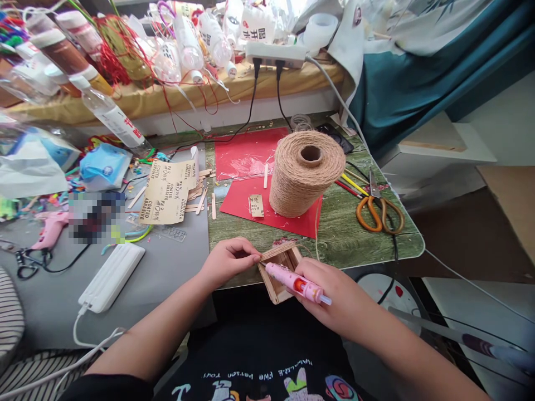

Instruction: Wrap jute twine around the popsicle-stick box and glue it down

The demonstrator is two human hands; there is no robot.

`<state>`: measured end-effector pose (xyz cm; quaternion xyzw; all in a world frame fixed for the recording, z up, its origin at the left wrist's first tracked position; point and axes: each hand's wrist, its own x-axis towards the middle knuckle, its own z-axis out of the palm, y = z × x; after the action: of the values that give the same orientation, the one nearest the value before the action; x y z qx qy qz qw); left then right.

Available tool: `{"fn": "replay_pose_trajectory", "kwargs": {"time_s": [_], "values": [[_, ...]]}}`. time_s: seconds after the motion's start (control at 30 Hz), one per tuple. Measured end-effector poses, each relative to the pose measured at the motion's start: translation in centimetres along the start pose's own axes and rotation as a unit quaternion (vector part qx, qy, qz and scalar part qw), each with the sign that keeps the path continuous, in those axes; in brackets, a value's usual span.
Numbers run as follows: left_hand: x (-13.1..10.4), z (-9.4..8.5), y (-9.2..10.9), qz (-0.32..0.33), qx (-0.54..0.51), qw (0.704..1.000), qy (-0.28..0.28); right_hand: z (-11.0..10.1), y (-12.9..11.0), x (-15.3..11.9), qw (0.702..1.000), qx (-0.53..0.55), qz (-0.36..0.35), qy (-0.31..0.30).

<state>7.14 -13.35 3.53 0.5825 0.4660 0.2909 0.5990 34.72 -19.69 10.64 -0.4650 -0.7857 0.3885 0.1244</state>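
My right hand is wrapped round a pink hot glue gun, a clear glue stick jutting from its back end. The gun's nozzle points at the left corner of a small open box of wooden craft sticks. Thumb and forefinger of my left hand pinch jute twine at that corner. The twine lies along the box's far edge, and a loose length runs back towards the big twine spool, which stands upright. My right hand covers part of the box.
Orange-handled scissors lie to the right. Red sheets are under and behind the spool. Sandpaper covers some craft sticks. A white power strip and another pink glue gun lie left. Bottles crowd the back.
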Motion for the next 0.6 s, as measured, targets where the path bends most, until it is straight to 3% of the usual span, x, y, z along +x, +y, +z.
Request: {"fn": "replay_pose_trajectory", "kwargs": {"time_s": [0.43, 0.6], "values": [[-0.08, 0.01, 0.05, -0.001, 0.0, 1.0, 0.001, 0.05, 0.34, -0.12, 1.0, 0.002, -0.002, 0.005], [-0.1, 0.02, -0.09, -0.002, 0.002, 1.0, 0.0, -0.23, 0.42, -0.53, 0.998, 0.053, 0.006, 0.013]]}}
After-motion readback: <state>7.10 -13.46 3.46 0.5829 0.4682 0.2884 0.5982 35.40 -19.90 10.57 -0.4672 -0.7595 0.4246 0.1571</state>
